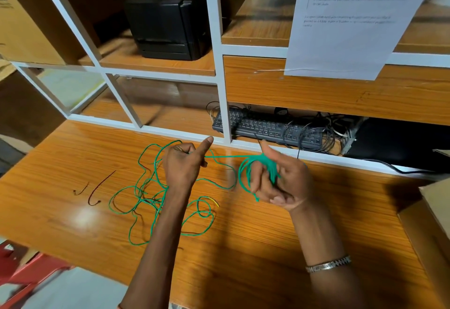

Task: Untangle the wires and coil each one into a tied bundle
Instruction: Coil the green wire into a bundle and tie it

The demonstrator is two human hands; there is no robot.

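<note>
While the right hand (280, 182) clasps the growing coil (258, 170) as an anchor, the left hand (182, 165) pinches the green wire (155, 201) taut; its slack sprawls on the worktop (243, 248) left of the coil.

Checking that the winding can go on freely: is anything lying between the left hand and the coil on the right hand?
Nothing visible. The green wire runs taut and bare from the left hand to the coil round the right hand. The loose tangle lies on the table, below the left forearm.
</note>
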